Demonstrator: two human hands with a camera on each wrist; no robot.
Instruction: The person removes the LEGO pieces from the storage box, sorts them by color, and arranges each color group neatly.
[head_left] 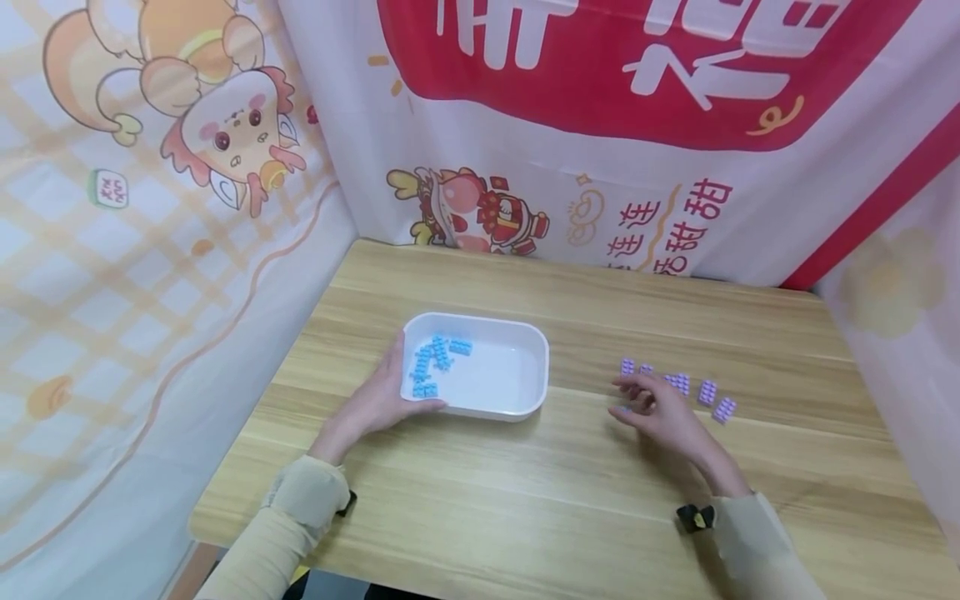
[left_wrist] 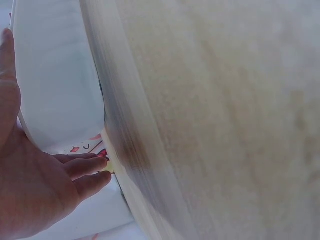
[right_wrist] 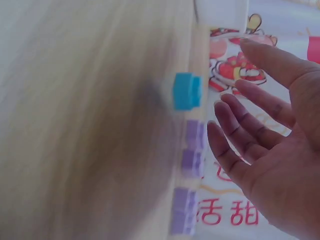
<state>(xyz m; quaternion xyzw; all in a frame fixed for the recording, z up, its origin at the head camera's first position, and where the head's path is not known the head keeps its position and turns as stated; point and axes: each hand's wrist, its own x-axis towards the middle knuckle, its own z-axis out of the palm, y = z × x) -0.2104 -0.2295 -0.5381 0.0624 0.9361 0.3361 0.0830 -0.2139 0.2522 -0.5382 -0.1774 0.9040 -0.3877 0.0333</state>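
A white plastic tray [head_left: 495, 358] sits on the table with several blue toy bricks [head_left: 441, 352] toward its left end. My left hand [head_left: 384, 390] holds that end, thumb along the front wall and fingers around the left side; in the left wrist view the hand [left_wrist: 40, 185] spans the tray wall [left_wrist: 57, 75]. My right hand [head_left: 660, 412] hovers over the table, fingers apart. Below it a single blue brick [right_wrist: 186, 91] stands on the wood, mostly hidden in the head view. The right hand [right_wrist: 280, 135] is not touching this brick.
Several purple bricks [head_left: 707, 392] lie in a row on the wooden table [head_left: 480, 492], beside and behind the right hand. Printed cloth [head_left: 585, 150] hangs behind the table, and more cloth [head_left: 150, 333] hangs at its left.
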